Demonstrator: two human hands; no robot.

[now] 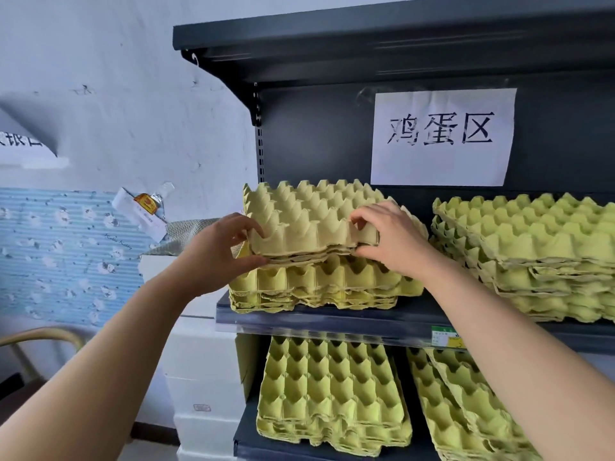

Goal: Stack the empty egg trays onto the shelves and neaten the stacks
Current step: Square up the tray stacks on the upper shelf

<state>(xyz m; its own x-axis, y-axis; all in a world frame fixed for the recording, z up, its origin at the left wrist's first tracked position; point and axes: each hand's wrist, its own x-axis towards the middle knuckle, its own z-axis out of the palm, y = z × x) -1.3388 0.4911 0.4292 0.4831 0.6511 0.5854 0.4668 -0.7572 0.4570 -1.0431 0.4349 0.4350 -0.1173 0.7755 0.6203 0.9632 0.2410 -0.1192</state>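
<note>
Dark shelf (pixel 332 312): left hand (pixel 216 251), right hand (pixel 389 239) pinch top trays' (pixel 309 221) front edge.

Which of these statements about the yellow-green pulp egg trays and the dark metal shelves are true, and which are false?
1. Both hands grip the upper bundle of yellow-green pulp egg trays. True.
2. The white paper sign lies on the floor. False: it hangs on the shelf's back panel.
3. The lower dark metal shelf holds no trays. False: two stacks lie there.
4. The left hand holds the bundle's left edge, the right hand its front edge. True.
</note>
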